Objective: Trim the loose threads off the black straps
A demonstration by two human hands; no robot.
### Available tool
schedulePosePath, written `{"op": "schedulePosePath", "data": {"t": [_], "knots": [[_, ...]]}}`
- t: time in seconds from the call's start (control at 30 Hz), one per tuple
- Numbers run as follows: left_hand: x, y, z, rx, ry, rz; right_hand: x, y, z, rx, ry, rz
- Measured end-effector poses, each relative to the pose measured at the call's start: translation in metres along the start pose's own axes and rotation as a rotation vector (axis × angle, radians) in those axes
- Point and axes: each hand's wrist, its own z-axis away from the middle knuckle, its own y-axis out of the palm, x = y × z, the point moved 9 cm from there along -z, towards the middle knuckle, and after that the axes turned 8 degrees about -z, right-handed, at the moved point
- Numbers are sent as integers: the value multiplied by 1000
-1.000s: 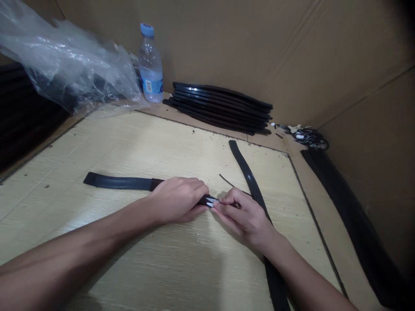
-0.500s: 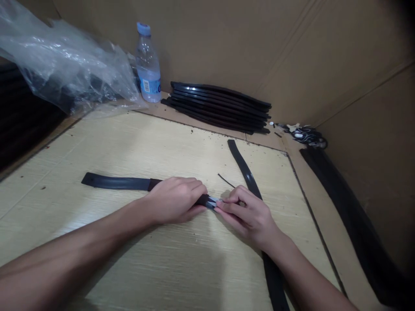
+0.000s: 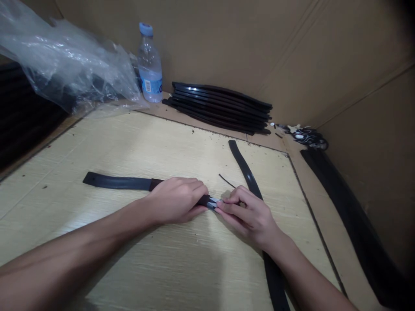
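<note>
A dark strip (image 3: 119, 182) with a brownish band lies across the middle of the pale board, its left end free. My left hand (image 3: 180, 198) is closed round its right part. At the strip's right end, a pale, pointed piece (image 3: 214, 202) shows between the hands. My right hand (image 3: 248, 211) pinches at this end with thumb and fingers; exactly what lies between the fingertips is partly hidden. A thin black cord (image 3: 226, 180) sticks out beyond the right hand. Under the right wrist passes a second black strip (image 3: 244, 166).
Behind the board (image 3: 155, 138) stand a water bottle (image 3: 151, 69) and a stack of black strips (image 3: 220, 108). Clear plastic (image 3: 81, 65) covers the back left. Small scraps (image 3: 309, 137) and long black strips (image 3: 343, 211) lie along the right side, by cardboard walls (image 3: 292, 56).
The whole view has shifted very slightly. Both hands keep their hold at the strip's right end, with no clear movement between them.
</note>
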Motion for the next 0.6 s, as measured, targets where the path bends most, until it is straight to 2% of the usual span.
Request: {"op": "schedulePosePath", "data": {"t": [0.6], "knots": [[-1, 0, -1, 4, -3, -5, 3, 2, -3, -2, -18, -15]]}}
